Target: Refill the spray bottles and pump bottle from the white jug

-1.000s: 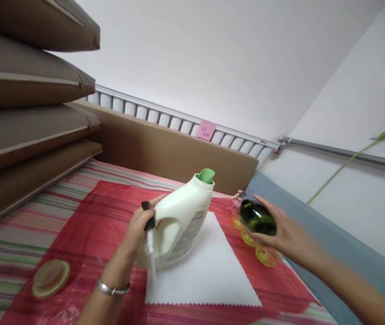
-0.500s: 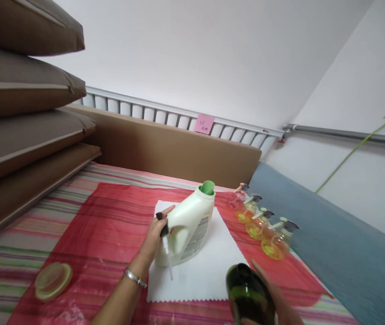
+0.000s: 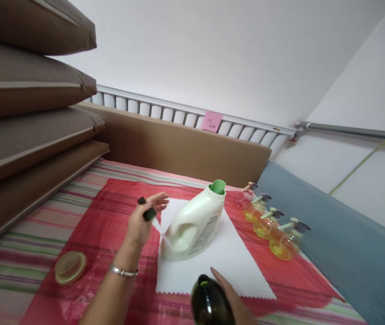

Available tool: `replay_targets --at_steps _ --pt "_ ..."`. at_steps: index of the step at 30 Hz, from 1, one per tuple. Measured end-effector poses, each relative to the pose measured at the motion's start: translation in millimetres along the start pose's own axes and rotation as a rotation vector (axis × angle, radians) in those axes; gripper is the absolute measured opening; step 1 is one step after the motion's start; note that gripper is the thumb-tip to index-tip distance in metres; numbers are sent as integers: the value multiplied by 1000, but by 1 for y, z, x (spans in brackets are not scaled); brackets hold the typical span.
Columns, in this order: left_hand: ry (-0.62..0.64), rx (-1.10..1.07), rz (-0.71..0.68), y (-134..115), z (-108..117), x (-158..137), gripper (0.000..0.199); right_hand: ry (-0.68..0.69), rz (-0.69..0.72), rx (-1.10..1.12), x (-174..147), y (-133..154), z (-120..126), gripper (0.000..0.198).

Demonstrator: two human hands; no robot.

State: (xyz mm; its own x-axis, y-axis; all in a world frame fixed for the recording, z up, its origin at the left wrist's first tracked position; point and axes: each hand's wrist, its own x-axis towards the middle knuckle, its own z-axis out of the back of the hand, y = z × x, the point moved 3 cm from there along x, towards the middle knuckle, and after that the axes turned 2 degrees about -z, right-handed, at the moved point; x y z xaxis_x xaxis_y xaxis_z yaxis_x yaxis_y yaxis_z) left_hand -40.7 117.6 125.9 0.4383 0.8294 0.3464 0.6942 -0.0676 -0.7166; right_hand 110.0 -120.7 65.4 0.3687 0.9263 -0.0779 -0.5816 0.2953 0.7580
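My left hand (image 3: 140,221) holds a black pump top (image 3: 149,214) against the palm, its clear tube pointing down to the right; the fingertips are stretched out. Just right of that hand, a white detergent jug (image 3: 195,223) with a green spout stands uncapped on a white cloth (image 3: 213,273). At the bottom edge, my right hand (image 3: 231,298) is wrapped round a dark green bottle (image 3: 211,303), whose open mouth faces up. The bottle's lower part is cut off by the frame.
Several clear pump bottles (image 3: 282,246), most with yellow liquid, line the right side of the red plastic sheet (image 3: 125,198). A round lid (image 3: 71,267) lies at left. Stacked brown cushions (image 3: 33,126) rise on the left, and a brown board (image 3: 179,146) stands at the back.
My left hand has moved left, away from the jug, with the pump top. My right hand has brought the green bottle leftward. The view has shifted slightly.
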Motion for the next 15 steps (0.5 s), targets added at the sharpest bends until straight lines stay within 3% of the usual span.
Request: replay_targets --at_steps 5,10,15 --pt "52 -168 -64 -33 -18 -9 41 147 -65 -63 16 46 -25 99" --pt "132 -96 -77 -33 -30 -12 41 117 -129 -90 22 67 -20 99" --pt "132 -56 -43 -30 -31 -12 42 97 -118 -47 16 80 -10 97"
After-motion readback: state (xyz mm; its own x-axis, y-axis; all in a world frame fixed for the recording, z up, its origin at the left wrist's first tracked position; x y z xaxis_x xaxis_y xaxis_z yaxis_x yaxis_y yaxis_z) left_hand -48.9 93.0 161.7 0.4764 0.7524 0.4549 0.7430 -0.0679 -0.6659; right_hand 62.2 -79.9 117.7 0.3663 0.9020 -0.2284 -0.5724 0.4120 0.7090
